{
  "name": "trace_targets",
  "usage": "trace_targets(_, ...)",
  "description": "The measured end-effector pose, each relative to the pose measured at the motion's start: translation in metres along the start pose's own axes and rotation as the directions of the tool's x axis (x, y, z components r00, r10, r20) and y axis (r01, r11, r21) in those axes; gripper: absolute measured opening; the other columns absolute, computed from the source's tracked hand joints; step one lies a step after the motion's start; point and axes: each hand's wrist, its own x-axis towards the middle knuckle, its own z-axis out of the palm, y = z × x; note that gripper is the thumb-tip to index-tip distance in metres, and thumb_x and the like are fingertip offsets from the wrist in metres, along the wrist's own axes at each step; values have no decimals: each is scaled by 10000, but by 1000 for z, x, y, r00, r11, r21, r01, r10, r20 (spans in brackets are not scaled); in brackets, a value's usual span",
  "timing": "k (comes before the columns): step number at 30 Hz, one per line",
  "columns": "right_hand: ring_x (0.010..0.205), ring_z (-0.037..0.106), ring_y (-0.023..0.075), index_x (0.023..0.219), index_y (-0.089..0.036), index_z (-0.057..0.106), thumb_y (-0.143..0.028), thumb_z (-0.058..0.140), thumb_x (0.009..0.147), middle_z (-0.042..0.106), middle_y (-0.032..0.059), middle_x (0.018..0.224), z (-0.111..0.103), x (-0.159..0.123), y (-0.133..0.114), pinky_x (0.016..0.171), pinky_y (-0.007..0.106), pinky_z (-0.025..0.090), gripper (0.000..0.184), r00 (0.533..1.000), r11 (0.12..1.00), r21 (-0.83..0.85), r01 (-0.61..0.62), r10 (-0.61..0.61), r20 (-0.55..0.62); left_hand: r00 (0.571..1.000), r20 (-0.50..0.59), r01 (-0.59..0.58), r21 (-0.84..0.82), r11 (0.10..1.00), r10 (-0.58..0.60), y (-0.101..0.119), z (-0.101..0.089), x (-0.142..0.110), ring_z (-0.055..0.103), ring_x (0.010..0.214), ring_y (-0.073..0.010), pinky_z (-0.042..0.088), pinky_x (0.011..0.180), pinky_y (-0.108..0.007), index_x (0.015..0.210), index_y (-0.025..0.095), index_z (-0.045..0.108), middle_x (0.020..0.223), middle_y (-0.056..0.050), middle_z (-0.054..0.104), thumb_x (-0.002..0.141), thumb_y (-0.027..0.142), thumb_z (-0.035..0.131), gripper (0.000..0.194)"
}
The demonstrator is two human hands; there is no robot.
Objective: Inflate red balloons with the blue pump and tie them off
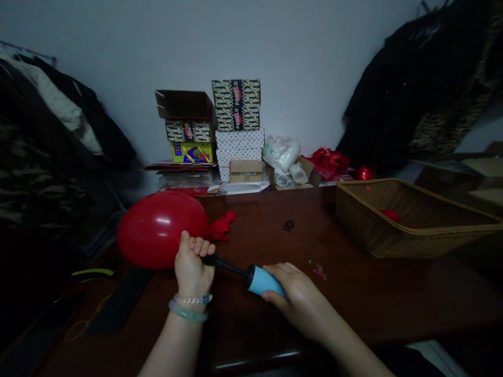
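An inflated red balloon (157, 225) lies at the left, just beyond my left hand (194, 262); its neck is hidden by the hand. That hand, with two bracelets at the wrist, is closed round the black end of a balloon pump (265, 281). A thin black shaft runs from there to the pump's light blue barrel. My right hand (291, 288) grips the barrel from above and the right. Small pieces of red cloth or paper (222, 226) lie behind the left hand.
A wicker basket (416, 235) with red items inside stands at the right. Small colourful bands (319, 270) and a black loop (288, 225) lie on the brown table (259, 220). Stacked boxes (239, 149) and a plastic bag (281, 153) line the wall.
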Motion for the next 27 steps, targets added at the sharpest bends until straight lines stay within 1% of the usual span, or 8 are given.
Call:
trace_targets(4, 989, 586, 252, 1218, -189, 588, -254, 665, 858, 666, 82, 1097, 6, -1, -2, 901, 395, 463, 374, 999, 999, 0, 41, -41, -29, 1000, 18, 25, 30, 999, -25, -11, 8, -12, 258, 385, -52, 284, 405, -198, 571, 185, 330, 458, 83, 279, 892, 305, 574, 421)
trace_targets(8, 963, 592, 253, 1212, -184, 583, -250, 672, 851, 664, 85, 1085, 13, -2, -3, 881, 403, 476, 377, 996, 998, 16, 62, -61, -73, 998, 32, 43, 73, 996, -45, -23, 14, -24, 251, 385, -53, 282, 401, -204, 558, 184, 337, 459, 81, 279, 872, 352, 605, 446)
trace_targets(11, 954, 593, 254, 1212, -179, 576, -258, 665, 859, 663, 88, 1076, 16, -1, -2, 875, 411, 479, 372, 994, 997, 26, 76, -74, -83, 998, 47, 40, 103, 994, -45, -29, 15, -27, 257, 389, -58, 286, 402, -210, 560, 187, 347, 462, 78, 287, 867, 382, 608, 447)
trace_targets(13, 955, 593, 257, 1215, -179, 571, -279, 664, 863, 662, 90, 1072, 19, 0, 0, 878, 417, 479, 379, 994, 996, 31, 86, -83, -75, 998, 38, 38, 114, 993, -42, -29, 14, -26, 263, 389, -60, 288, 403, -212, 560, 187, 353, 462, 77, 290, 865, 392, 608, 447)
trace_targets(16, 958, 593, 263, 1211, -173, 571, -324, 682, 850, 655, 95, 1062, 22, 1, 2, 875, 421, 482, 407, 995, 996, 34, 84, -82, -65, 999, 4, 40, 110, 993, -40, -25, 12, -21, 254, 377, -57, 273, 390, -210, 551, 188, 346, 454, 79, 284, 862, 394, 612, 458)
trace_targets(20, 977, 589, 270, 1185, -155, 581, -354, 688, 842, 644, 110, 1068, 22, 2, 1, 881, 421, 482, 411, 996, 997, 25, 80, -79, -44, 999, 0, 52, 79, 995, -52, -14, 6, -8, 252, 370, -52, 267, 383, -202, 555, 183, 346, 453, 79, 290, 888, 346, 582, 439)
trace_targets(23, 996, 590, 267, 1185, -159, 584, -344, 694, 841, 644, 105, 1087, 16, 2, 2, 899, 414, 474, 406, 998, 997, 29, 67, -67, -7, 999, -18, 31, 57, 998, -30, -3, 1, 2, 257, 368, -51, 277, 385, -193, 564, 184, 340, 448, 82, 287, 896, 290, 568, 416)
trace_targets(27, 1024, 589, 254, 1199, -193, 591, -334, 713, 827, 648, 80, 1105, 1, 0, 5, 921, 398, 462, 417, 998, 998, 54, 31, -34, 55, 998, -58, -5, 30, 1000, 6, 13, -2, 12, 253, 354, -49, 279, 382, -188, 577, 187, 330, 441, 88, 278, 912, 290, 545, 411)
